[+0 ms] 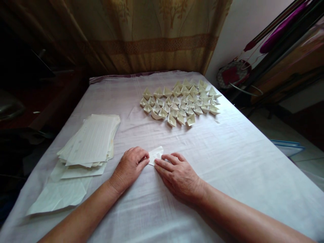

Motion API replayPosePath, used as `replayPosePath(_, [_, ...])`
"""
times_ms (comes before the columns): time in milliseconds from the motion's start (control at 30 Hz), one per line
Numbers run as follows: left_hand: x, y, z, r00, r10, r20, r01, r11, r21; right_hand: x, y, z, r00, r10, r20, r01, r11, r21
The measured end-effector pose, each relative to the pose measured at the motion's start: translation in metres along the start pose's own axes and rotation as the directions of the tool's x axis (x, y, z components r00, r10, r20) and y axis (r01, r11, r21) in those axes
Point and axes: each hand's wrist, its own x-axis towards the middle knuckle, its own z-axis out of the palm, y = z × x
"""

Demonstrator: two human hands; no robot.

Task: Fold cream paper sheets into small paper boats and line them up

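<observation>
Both hands rest on a white cloth [227, 158] over a table, meeting at a small folded piece of white paper [156, 153]. My left hand [130, 167] has its fingers curled and pinches the paper's left edge. My right hand [178, 175] lies flatter, its fingertips pressing down on the paper's right side. Most of the paper is covered by the fingers.
Several folded white paper boats [181, 101] are laid in rows at the far middle of the table. A loose stack of lined paper sheets [89, 143] lies at the left. A curtain [141, 33] hangs behind the table. Clutter stands at the right.
</observation>
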Motion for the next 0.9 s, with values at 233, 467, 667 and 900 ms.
replayPosePath(233, [-0.011,-0.021,-0.013,0.997,-0.006,-0.083,0.015,0.993,0.116,-0.001,0.001,0.003,1.0,0.006,0.007,-0.006,1.0,0.018])
replayPosePath(467, [-0.029,0.002,0.003,0.934,0.355,-0.041,-0.338,0.914,0.227,-0.001,-0.002,0.0,0.999,0.029,0.02,-0.03,0.999,0.018])
replayPosePath(667, [-0.032,0.003,0.005,0.933,0.356,0.053,-0.355,0.884,0.306,-0.008,0.0,-0.002,0.999,0.038,0.027,-0.039,0.999,0.021])
replayPosePath(900, [-0.037,-0.01,0.004,0.917,0.397,0.036,-0.375,0.827,0.42,-0.011,0.0,-0.006,0.997,0.033,0.071,-0.036,0.998,0.042])
